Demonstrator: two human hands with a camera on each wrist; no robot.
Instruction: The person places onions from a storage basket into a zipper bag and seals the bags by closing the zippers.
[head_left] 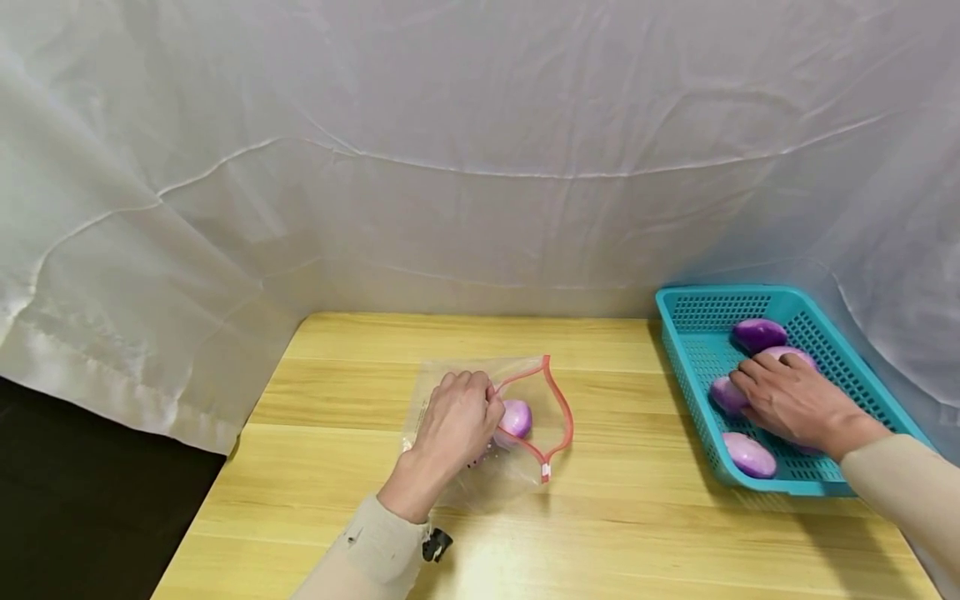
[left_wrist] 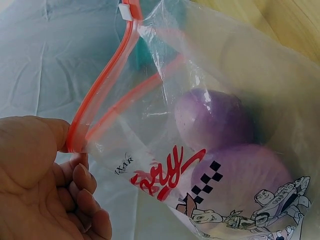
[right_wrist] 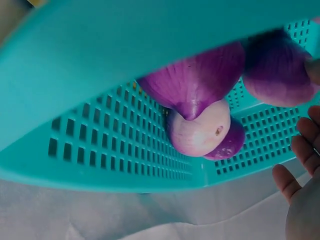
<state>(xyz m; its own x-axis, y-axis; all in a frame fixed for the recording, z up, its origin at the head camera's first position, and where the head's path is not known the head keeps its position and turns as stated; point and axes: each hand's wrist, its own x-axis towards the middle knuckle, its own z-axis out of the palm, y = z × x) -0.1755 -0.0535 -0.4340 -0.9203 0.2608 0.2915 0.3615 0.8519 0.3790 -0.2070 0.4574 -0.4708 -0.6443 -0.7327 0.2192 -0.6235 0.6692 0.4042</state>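
Note:
My left hand (head_left: 459, 421) pinches the rim of a clear zip bag (left_wrist: 150, 112) with a red zip edge, between thumb and fingers. The bag's mouth gapes to the right. Inside it, red onions (left_wrist: 215, 117) show through the printed plastic. On the right, my right hand (head_left: 798, 400) reaches down among loose red onions (head_left: 748, 455) in a turquoise basket (head_left: 678, 367). In the right wrist view its fingers (right_wrist: 305, 155) are spread, with the thumb at the side of a dark red onion (right_wrist: 275, 70).
The basket stands at the right of the wooden table (head_left: 322, 483), its perforated walls rising around the onions. Behind the table hangs a pale cloth (head_left: 480, 225). A dark area (head_left: 82, 500) lies beyond the table's left edge.

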